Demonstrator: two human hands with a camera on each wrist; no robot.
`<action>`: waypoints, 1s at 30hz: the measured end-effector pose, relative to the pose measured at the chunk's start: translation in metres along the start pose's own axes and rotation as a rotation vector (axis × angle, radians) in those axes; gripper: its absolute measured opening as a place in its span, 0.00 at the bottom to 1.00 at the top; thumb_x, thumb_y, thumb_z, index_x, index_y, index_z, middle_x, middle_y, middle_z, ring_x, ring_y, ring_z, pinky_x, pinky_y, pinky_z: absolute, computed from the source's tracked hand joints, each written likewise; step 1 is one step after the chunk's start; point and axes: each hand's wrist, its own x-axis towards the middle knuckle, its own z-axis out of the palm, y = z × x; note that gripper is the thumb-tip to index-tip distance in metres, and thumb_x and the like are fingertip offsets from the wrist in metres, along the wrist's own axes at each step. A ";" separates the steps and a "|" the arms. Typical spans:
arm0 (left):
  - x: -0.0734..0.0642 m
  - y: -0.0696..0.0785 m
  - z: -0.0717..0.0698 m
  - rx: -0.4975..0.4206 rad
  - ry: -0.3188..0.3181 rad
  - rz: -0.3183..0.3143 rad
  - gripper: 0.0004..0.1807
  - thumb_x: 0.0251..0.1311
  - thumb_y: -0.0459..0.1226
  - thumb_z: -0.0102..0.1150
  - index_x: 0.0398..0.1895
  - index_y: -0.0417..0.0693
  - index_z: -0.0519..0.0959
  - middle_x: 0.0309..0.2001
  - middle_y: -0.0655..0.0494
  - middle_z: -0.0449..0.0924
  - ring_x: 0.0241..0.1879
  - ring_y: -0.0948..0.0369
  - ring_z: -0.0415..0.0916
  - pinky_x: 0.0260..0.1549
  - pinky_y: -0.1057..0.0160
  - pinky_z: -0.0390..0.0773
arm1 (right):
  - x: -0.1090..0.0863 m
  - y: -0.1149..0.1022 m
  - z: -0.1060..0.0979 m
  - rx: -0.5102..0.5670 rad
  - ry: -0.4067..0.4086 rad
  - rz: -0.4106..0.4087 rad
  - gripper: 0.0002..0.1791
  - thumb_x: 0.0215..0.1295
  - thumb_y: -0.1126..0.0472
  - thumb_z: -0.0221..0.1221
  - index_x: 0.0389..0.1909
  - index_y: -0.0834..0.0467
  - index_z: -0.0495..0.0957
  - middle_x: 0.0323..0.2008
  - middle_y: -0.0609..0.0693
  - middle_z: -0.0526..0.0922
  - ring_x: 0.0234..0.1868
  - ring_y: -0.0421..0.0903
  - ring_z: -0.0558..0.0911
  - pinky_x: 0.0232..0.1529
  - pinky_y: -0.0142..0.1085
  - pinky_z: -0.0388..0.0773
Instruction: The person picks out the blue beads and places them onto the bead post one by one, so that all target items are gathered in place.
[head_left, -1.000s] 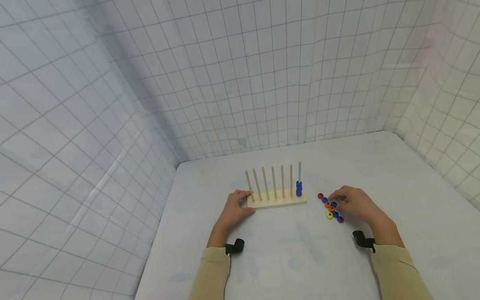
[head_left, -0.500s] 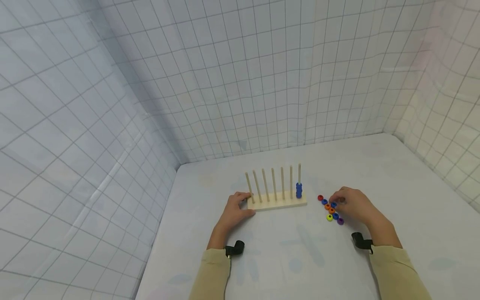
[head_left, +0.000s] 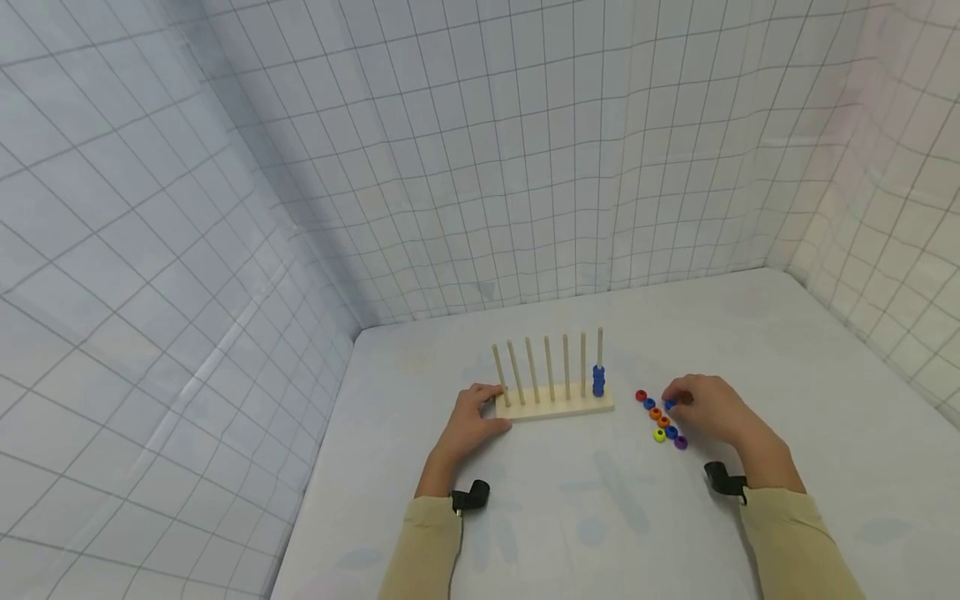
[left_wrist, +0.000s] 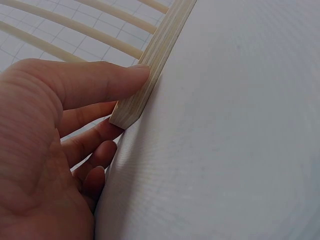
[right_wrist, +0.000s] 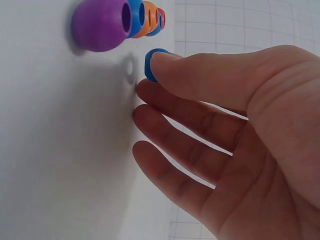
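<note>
My left hand (head_left: pixel 468 422) grips the left end of a pale wooden peg board (head_left: pixel 555 405), its thumb on the front edge in the left wrist view. Several thin pegs stand upright in a row on the board. The rightmost peg carries a stack of blue beads (head_left: pixel 598 382); the other pegs are bare. To the right of the board, my right hand (head_left: pixel 710 407) pinches a blue bead (right_wrist: pixel 154 65) between thumb and finger, slightly above the table. Its other fingers extend loosely, seen in the right wrist view.
Loose beads lie in a slanting group left of my right hand: a red bead (head_left: pixel 641 395), a yellow bead (head_left: pixel 659 435), a purple bead (head_left: pixel 681 442), plus orange and blue ones. A white cloth covers the table (head_left: pixel 555 508). Grid-patterned curtains (head_left: pixel 495 167) enclose its back and sides.
The right fingers have closed on a blue bead and raised it slightly off the table, out of the group. The left hand and the peg board stay in place.
</note>
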 end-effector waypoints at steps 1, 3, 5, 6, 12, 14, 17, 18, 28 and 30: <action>0.000 0.000 0.000 0.001 0.000 -0.001 0.33 0.53 0.39 0.74 0.64 0.46 0.78 0.60 0.49 0.74 0.62 0.48 0.64 0.61 0.44 0.66 | 0.000 0.000 -0.001 -0.002 -0.002 0.004 0.10 0.62 0.67 0.65 0.44 0.59 0.85 0.38 0.50 0.82 0.40 0.51 0.77 0.46 0.52 0.77; 0.000 0.001 0.000 0.005 0.001 0.003 0.33 0.53 0.39 0.74 0.64 0.46 0.78 0.60 0.48 0.75 0.62 0.48 0.64 0.61 0.43 0.66 | 0.000 -0.001 -0.003 -0.003 -0.010 0.009 0.09 0.62 0.67 0.65 0.43 0.58 0.84 0.38 0.50 0.83 0.40 0.51 0.77 0.47 0.53 0.77; 0.000 0.001 -0.001 0.009 0.001 0.008 0.33 0.53 0.39 0.74 0.64 0.45 0.78 0.59 0.48 0.75 0.62 0.47 0.64 0.60 0.43 0.66 | -0.001 -0.002 -0.004 -0.002 -0.017 0.014 0.08 0.63 0.66 0.65 0.43 0.58 0.84 0.38 0.50 0.83 0.40 0.51 0.77 0.48 0.54 0.77; 0.000 0.001 -0.001 0.011 0.002 0.011 0.33 0.53 0.39 0.75 0.64 0.45 0.78 0.59 0.48 0.75 0.62 0.47 0.64 0.60 0.43 0.66 | -0.001 -0.002 -0.005 -0.001 -0.020 0.015 0.08 0.63 0.66 0.65 0.42 0.58 0.84 0.37 0.50 0.83 0.40 0.51 0.77 0.48 0.54 0.77; 0.001 -0.001 0.000 0.017 0.006 0.020 0.33 0.53 0.40 0.75 0.64 0.44 0.78 0.59 0.47 0.75 0.61 0.47 0.65 0.60 0.43 0.66 | -0.002 -0.005 -0.009 0.006 -0.029 0.017 0.08 0.64 0.64 0.65 0.43 0.59 0.84 0.36 0.49 0.83 0.39 0.49 0.78 0.46 0.52 0.78; 0.001 -0.002 0.000 0.013 0.006 0.020 0.33 0.53 0.40 0.75 0.64 0.44 0.78 0.59 0.47 0.75 0.61 0.47 0.65 0.60 0.44 0.66 | -0.003 -0.006 -0.011 0.004 -0.025 0.015 0.08 0.64 0.64 0.65 0.43 0.59 0.84 0.36 0.48 0.83 0.38 0.49 0.78 0.45 0.51 0.78; 0.001 -0.004 0.002 0.003 0.005 0.018 0.33 0.53 0.40 0.75 0.64 0.45 0.78 0.59 0.48 0.75 0.61 0.47 0.64 0.60 0.43 0.66 | -0.003 -0.008 -0.013 0.005 -0.013 0.006 0.08 0.65 0.64 0.65 0.43 0.59 0.84 0.35 0.48 0.83 0.38 0.48 0.78 0.44 0.50 0.78; 0.001 -0.005 0.002 0.004 0.004 0.018 0.33 0.53 0.40 0.75 0.64 0.45 0.78 0.59 0.48 0.75 0.61 0.47 0.64 0.60 0.43 0.66 | -0.004 -0.009 -0.014 0.004 -0.008 -0.002 0.08 0.65 0.64 0.65 0.43 0.59 0.83 0.35 0.48 0.83 0.38 0.48 0.78 0.44 0.50 0.78; 0.002 -0.004 0.001 0.015 0.006 0.022 0.33 0.53 0.39 0.75 0.64 0.44 0.78 0.59 0.47 0.75 0.62 0.46 0.65 0.61 0.43 0.66 | -0.008 -0.021 -0.024 0.003 0.040 -0.034 0.08 0.68 0.60 0.64 0.45 0.59 0.83 0.37 0.48 0.84 0.39 0.49 0.80 0.45 0.52 0.79; 0.002 -0.003 0.001 0.014 0.003 0.015 0.33 0.53 0.39 0.75 0.64 0.45 0.78 0.59 0.47 0.75 0.62 0.46 0.65 0.61 0.43 0.66 | -0.009 -0.023 -0.026 0.007 0.040 -0.034 0.08 0.69 0.60 0.63 0.44 0.59 0.83 0.37 0.48 0.84 0.39 0.49 0.80 0.44 0.51 0.79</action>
